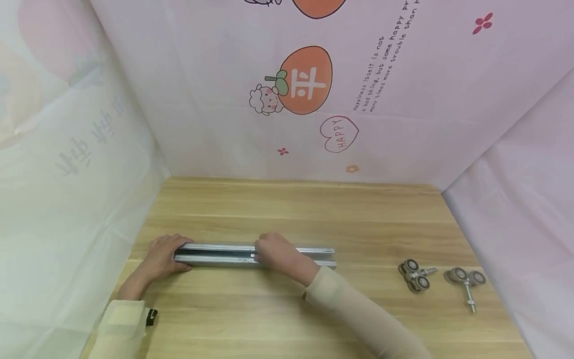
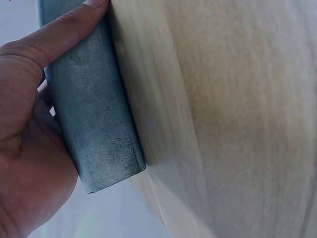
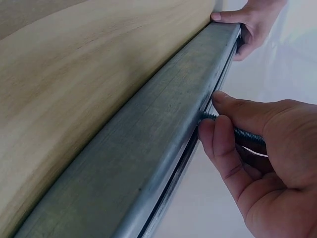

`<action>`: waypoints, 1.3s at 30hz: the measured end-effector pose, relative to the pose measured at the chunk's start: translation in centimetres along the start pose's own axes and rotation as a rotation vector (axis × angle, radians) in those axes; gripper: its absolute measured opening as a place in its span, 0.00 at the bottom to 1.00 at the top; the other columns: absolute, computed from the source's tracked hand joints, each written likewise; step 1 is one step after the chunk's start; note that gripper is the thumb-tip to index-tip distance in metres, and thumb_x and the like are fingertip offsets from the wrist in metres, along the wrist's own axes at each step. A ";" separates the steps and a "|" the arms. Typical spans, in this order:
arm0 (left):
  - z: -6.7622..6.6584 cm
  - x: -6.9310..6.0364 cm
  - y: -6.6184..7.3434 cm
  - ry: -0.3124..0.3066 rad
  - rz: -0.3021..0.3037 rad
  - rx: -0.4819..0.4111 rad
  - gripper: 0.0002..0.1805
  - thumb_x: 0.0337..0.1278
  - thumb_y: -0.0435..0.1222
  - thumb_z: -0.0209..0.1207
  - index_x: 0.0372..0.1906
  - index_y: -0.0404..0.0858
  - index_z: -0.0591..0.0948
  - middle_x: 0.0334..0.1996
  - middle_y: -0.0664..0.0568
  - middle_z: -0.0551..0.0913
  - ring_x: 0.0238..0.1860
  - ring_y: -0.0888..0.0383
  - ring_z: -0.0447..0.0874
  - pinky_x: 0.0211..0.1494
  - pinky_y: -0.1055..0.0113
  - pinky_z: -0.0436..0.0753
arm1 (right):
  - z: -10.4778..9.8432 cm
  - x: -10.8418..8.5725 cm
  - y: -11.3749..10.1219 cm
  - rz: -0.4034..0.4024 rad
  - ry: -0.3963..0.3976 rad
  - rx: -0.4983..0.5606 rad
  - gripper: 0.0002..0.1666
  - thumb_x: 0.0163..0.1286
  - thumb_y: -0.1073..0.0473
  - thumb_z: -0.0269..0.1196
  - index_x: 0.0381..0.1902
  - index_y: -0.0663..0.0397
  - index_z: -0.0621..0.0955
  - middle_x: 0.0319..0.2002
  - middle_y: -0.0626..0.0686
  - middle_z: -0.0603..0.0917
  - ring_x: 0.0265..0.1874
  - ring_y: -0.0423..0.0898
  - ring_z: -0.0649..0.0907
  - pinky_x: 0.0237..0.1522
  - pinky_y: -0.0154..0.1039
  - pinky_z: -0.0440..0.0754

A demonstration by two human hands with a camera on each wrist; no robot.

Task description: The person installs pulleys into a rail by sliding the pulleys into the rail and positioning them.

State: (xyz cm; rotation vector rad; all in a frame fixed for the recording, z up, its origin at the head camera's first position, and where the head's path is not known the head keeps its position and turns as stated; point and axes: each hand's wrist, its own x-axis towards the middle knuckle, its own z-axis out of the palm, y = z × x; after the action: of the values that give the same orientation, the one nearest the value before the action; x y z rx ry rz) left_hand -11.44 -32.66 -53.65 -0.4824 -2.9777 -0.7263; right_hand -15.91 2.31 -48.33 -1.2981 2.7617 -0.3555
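Observation:
A silver metal channel rail (image 1: pixel 211 247) lies on the wooden table with its long slot facing up. My left hand (image 1: pixel 166 257) grips the rail's left end, thumb on the near side and fingers on the far side; in the left wrist view the thumb presses along the grey metal wall. Over the rail's middle, slightly right, is my right hand (image 1: pixel 280 254). Its fingers curl around a threaded bolt (image 3: pixel 250 137) that stands out of the slot, as the right wrist view shows. Whatever the bolt joins inside the rail is hidden.
Two roller trolleys, each with wheels and a threaded bolt, lie at the table's right: one trolley (image 1: pixel 414 275) nearer the rail, another trolley (image 1: pixel 467 281) farther right. Printed cloth walls (image 1: pixel 224 124) enclose the wooden table (image 1: pixel 251 314) at the back and sides.

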 end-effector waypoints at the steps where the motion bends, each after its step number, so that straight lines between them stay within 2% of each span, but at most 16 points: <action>1: 0.0 0.0 0.0 0.000 0.002 0.002 0.36 0.34 0.40 0.85 0.55 0.37 0.84 0.45 0.46 0.87 0.51 0.40 0.80 0.60 0.37 0.67 | 0.0 0.0 0.0 -0.004 0.002 -0.001 0.09 0.70 0.60 0.71 0.29 0.55 0.87 0.23 0.47 0.79 0.21 0.38 0.72 0.23 0.27 0.72; 14: -0.1 0.2 -0.2 -0.006 -0.002 0.010 0.37 0.35 0.41 0.85 0.55 0.37 0.84 0.46 0.45 0.87 0.52 0.39 0.80 0.61 0.36 0.67 | 0.0 0.6 -0.5 -0.018 0.017 -0.012 0.07 0.70 0.60 0.71 0.31 0.56 0.87 0.25 0.49 0.82 0.21 0.39 0.75 0.23 0.29 0.75; 24: 0.0 0.0 -0.2 -0.007 -0.017 0.002 0.37 0.35 0.41 0.85 0.56 0.38 0.84 0.47 0.45 0.87 0.52 0.40 0.80 0.59 0.37 0.67 | 0.3 1.1 -0.9 -0.020 -0.013 -0.058 0.07 0.72 0.57 0.71 0.38 0.54 0.89 0.30 0.48 0.85 0.25 0.39 0.78 0.28 0.28 0.79; 39: 0.0 0.0 0.1 -0.008 -0.024 -0.016 0.36 0.34 0.41 0.86 0.55 0.39 0.85 0.47 0.47 0.87 0.52 0.41 0.80 0.59 0.37 0.67 | 0.5 1.2 -1.1 -0.010 -0.022 -0.037 0.07 0.73 0.57 0.70 0.39 0.55 0.89 0.31 0.49 0.85 0.23 0.37 0.75 0.25 0.26 0.76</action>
State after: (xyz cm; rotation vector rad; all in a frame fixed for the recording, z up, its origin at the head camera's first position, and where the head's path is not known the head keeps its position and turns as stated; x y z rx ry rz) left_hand -11.39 -32.61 -53.63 -0.4516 -2.9926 -0.7522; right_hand -15.74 0.59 -48.51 -1.3164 2.7576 -0.2909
